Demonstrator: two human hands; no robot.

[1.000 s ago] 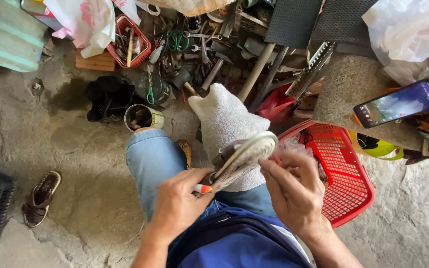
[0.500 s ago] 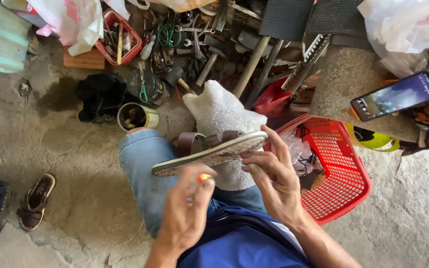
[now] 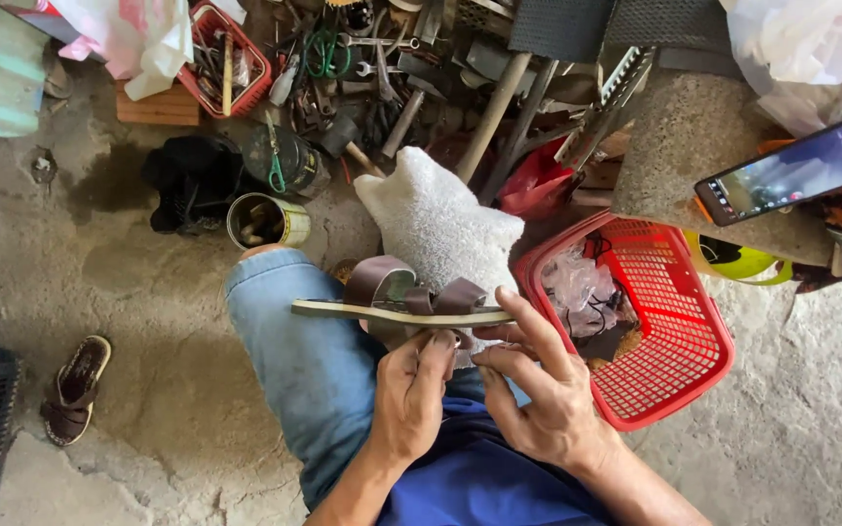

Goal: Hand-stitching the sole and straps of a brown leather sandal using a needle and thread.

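A brown strapped sandal (image 3: pixel 401 300) with a pale sole edge is held level above my lap, sole side down, toe end pointing left. My left hand (image 3: pixel 413 394) grips it from below near its right half, fingers curled up to the sole. Beside it, my right hand (image 3: pixel 538 385) has its thumb and fingers pinching the sandal's right end. A white towel (image 3: pixel 445 229) lies over my knee behind the sandal. My jeans leg (image 3: pixel 294 360) is underneath.
A red plastic basket (image 3: pixel 679 341) with a plastic bag inside stands at my right. A phone (image 3: pixel 786 173) lies on a concrete block. Tools, a tin can (image 3: pixel 267 221) and a small red tray (image 3: pixel 228 58) crowd the floor ahead. The matching sandal (image 3: pixel 75 388) lies at left.
The sandal has been turned from tilted, sole facing me, to level with its straps up. My left hand has slid from its left end to beneath it.
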